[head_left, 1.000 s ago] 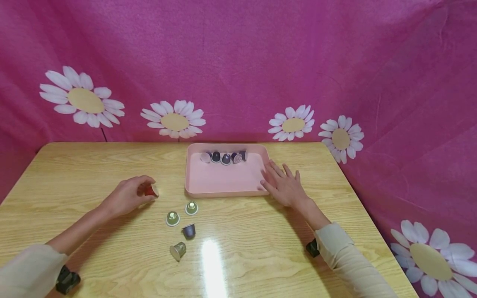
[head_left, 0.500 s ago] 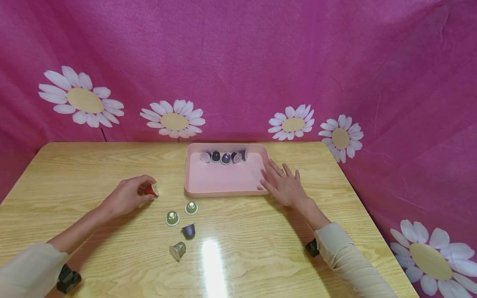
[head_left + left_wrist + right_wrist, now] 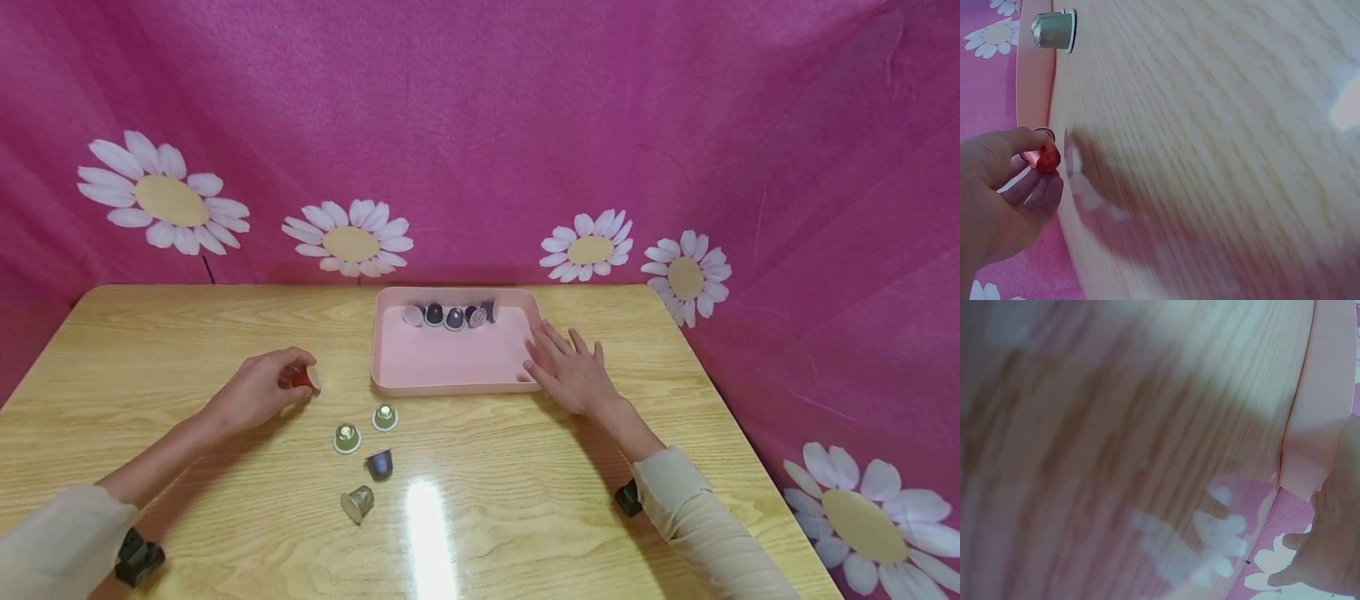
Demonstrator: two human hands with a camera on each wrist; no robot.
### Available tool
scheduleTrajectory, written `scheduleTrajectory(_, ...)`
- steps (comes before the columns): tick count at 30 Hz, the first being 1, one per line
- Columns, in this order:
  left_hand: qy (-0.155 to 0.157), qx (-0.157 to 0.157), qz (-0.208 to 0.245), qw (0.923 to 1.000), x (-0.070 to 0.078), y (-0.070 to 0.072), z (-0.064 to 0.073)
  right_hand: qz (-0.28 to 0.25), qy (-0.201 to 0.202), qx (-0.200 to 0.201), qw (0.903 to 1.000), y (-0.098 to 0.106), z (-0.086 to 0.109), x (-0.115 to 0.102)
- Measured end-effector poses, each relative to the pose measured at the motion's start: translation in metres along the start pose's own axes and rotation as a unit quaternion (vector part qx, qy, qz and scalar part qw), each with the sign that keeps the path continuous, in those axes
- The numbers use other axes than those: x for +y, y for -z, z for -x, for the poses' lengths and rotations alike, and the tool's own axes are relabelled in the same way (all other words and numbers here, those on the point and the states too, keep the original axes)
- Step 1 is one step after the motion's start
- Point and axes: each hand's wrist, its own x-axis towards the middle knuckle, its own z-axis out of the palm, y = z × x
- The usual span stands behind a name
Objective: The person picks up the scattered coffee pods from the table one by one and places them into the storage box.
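My left hand (image 3: 258, 388) pinches a red coffee capsule (image 3: 1044, 157) between thumb and fingers, over the table left of the pink tray (image 3: 450, 388). In the head view the pale lid of that capsule faces right. My right hand (image 3: 576, 379) has its fingers spread and touches the tray's right rim. Near the left hand stand two green capsules with foil tops up, a nearer one (image 3: 347, 438) and a farther one (image 3: 386, 417). Below them lie a dark grey-purple capsule (image 3: 380, 465) and a tilted olive capsule (image 3: 358, 503).
Several dark and purple capsules (image 3: 454, 318) sit in a row along the tray's back wall. A pink cloth (image 3: 480, 142) with white daisies hangs behind the wooden table (image 3: 517, 500) and on its right. A bright light reflection lies near the front.
The left hand stays in nearly the same place, and the red capsule has turned slightly in its fingers. The right hand, tray and other capsules have not visibly moved.
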Motion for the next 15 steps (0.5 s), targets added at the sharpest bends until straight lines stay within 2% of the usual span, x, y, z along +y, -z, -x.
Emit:
scheduleTrajectory(9,0.0,0.006,0.024,0.9997,0.007,0.003,-0.007,-0.005,0.0,-0.002,1.0,0.001,0.0,0.0)
scheduleTrajectory(15,0.001,0.008,0.022,0.9997,0.012,0.005,-0.015,-0.004,0.001,-0.001,1.0,0.0,0.0,0.0)
